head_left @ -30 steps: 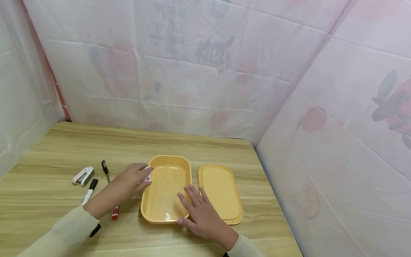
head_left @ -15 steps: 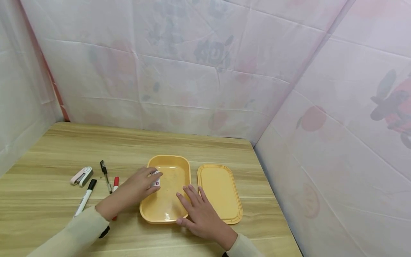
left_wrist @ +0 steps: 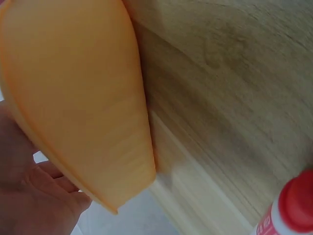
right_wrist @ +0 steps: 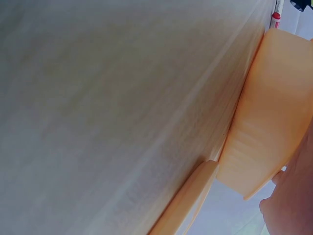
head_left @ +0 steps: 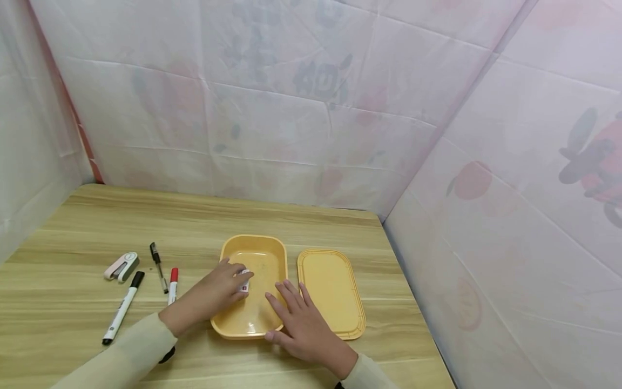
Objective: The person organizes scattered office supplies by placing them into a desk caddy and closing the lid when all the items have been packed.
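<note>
In the head view, my left hand (head_left: 214, 289) reaches over the left rim of a yellow plastic box (head_left: 262, 265). Its fingers pinch a small white block (head_left: 245, 286) with a dark red mark, held within the box's outline. My right hand (head_left: 308, 329) lies with spread fingers over the box's right rim, holding nothing. The left wrist view has the box's outer wall (left_wrist: 78, 98) with the left hand (left_wrist: 39, 196) past its rim; the block is hidden there. From the right wrist, the right hand (right_wrist: 291, 196) appears at the rim of the box (right_wrist: 266, 112).
A yellow lid (head_left: 332, 292) lies right of the box. Left of it are a small stapler (head_left: 121, 266), a black-capped pen (head_left: 159, 267), a black-capped marker (head_left: 120, 316) and a red-capped marker (head_left: 173, 286), partly behind the left arm. Cloth sheets (head_left: 272, 124) enclose the table.
My left hand has carried the white block rightward from the box's left rim to inside its outline, uncovering more of both markers. My right hand has stayed in place.
</note>
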The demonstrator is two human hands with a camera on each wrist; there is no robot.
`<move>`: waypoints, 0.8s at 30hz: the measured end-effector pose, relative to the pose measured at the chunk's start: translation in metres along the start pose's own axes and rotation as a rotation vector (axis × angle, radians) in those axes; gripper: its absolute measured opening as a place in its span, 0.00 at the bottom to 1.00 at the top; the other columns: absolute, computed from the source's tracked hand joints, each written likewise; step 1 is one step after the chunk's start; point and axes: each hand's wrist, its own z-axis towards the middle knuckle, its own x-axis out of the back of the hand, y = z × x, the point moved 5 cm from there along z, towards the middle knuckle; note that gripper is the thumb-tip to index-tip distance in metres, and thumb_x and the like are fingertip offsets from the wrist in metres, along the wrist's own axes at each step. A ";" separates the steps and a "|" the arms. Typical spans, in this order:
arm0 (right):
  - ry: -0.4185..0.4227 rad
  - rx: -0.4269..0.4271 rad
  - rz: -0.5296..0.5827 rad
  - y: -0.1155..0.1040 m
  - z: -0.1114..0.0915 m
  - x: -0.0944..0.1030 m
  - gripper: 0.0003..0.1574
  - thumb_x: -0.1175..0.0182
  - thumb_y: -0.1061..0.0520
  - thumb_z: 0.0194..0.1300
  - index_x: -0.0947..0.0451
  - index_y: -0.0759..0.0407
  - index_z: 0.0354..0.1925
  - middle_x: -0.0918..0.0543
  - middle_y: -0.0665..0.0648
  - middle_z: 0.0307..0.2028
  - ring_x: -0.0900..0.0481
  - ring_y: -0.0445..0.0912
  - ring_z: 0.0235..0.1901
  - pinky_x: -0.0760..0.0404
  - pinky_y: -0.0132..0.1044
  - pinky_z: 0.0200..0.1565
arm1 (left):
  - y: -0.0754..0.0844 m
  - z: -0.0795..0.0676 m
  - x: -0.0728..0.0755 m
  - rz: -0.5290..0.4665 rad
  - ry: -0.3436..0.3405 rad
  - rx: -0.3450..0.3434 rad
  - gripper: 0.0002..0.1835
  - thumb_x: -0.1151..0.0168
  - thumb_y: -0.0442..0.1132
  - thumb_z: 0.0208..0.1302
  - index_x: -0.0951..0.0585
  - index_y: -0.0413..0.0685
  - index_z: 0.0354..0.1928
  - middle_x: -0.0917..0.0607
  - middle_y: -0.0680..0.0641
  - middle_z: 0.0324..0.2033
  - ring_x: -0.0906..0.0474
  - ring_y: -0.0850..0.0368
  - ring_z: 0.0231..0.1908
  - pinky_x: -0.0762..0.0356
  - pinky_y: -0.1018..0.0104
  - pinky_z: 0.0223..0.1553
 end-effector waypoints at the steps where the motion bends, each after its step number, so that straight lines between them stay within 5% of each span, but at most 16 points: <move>1: -0.001 0.000 0.000 0.000 0.000 0.000 0.46 0.62 0.28 0.76 0.55 0.47 0.81 0.45 0.62 0.78 0.50 0.58 0.78 0.49 0.64 0.73 | 0.000 0.000 -0.001 0.016 -0.003 -0.008 0.22 0.31 0.43 0.65 0.19 0.40 0.58 0.16 0.40 0.52 0.20 0.43 0.56 0.38 0.35 0.69; 24: -0.025 -0.013 0.027 -0.001 0.000 -0.001 0.46 0.62 0.29 0.76 0.56 0.46 0.81 0.47 0.61 0.79 0.53 0.58 0.79 0.51 0.64 0.74 | 0.008 0.007 -0.007 0.180 -0.125 -0.024 0.19 0.23 0.43 0.54 0.14 0.44 0.47 0.13 0.44 0.40 0.16 0.47 0.45 0.32 0.40 0.66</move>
